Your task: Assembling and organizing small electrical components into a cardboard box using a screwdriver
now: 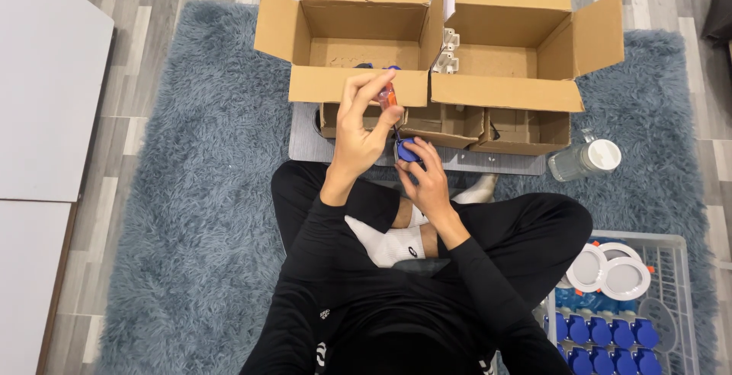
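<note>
I sit cross-legged on a rug. My left hand (358, 123) is raised and grips a small screwdriver (388, 97) with an orange handle, its tip pointing down. Just below it my right hand (423, 173) holds a small blue plastic part (408, 149), and the screwdriver's tip meets that part. Both hands hover over my lap, in front of the cardboard boxes.
Two open cardboard boxes (358, 85) (503, 89) stand ahead, the right one holding white parts (448, 51). Smaller boxes (442, 123) rest on a grey mat. A clear jar with a white lid (583, 160) lies right. A wire basket (671, 245) with blue parts and white discs sits lower right.
</note>
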